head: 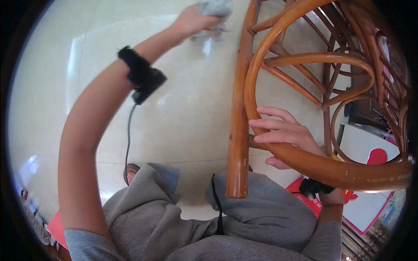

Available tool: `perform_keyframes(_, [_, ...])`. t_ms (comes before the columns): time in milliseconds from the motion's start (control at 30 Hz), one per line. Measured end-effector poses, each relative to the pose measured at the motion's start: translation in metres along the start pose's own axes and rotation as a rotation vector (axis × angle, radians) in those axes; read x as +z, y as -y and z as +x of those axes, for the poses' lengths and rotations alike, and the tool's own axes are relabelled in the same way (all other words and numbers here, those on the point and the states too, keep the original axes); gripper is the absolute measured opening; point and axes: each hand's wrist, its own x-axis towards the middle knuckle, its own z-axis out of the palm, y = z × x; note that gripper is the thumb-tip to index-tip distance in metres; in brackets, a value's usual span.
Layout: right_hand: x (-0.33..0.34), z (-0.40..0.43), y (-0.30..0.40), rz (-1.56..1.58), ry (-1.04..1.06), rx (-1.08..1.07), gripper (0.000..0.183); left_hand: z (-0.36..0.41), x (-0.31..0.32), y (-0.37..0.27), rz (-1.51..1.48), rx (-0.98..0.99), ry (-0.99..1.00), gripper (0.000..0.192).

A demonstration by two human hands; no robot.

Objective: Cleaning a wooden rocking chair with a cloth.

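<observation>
A crumpled light grey cloth (215, 9) is held in my left hand (200, 21), stretched out at the top centre, left of a brown rattan chair's straight pole (240, 114); both hand and cloth are blurred. At the right, my right hand (290, 132) has its fingers laid against the chair's curved rattan frame (256, 81), while the thick lower bend passes in front of its palm and wrist. The straight pole's bare, worn end points down towards my lap. Black straps circle both my wrists, and the left one carries a black device with a cable.
Glossy pale floor tiles (183, 107) lie below. More rattan loops and struts (326, 104) fill the upper right. A white board with red shapes (365, 208) lies at the lower right, and a red object (57, 228) shows at the lower left. The grey cable (129, 137) hangs beside my left arm.
</observation>
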Motion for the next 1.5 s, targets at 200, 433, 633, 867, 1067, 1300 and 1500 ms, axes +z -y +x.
perform_keyframes(200, [-0.007,0.010,0.008,0.015,0.045,0.045,0.037,0.034,0.117,0.016,0.042,0.203,-0.021,0.045])
perform_keyframes(433, [-0.011,0.017,0.003,-0.075,0.084,-0.019,0.031,0.081,0.129,0.026,0.409,0.101,0.206,0.051])
perform_keyframes(633, [-0.012,0.013,0.003,-0.075,0.101,-0.022,0.030,0.051,0.120,0.012,0.048,0.086,0.268,0.047])
perform_keyframes(867, [-0.005,0.029,0.001,-0.101,0.151,-0.156,0.026,0.041,0.107,0.038,-0.100,0.076,0.210,0.038])
perform_keyframes(1067, [-0.013,0.027,0.001,-0.243,0.186,-0.195,0.018,-0.043,0.071,-0.061,0.245,-0.132,0.421,0.042])
perform_keyframes(1300, [-0.012,0.028,0.006,-0.254,0.261,-0.200,0.018,-0.120,0.059,-0.070,0.065,-0.047,0.556,0.059])
perform_keyframes(1500, [-0.004,0.026,0.007,-0.225,-0.021,-0.120,0.019,-0.143,0.052,-0.083,0.004,-0.038,0.599,0.049])
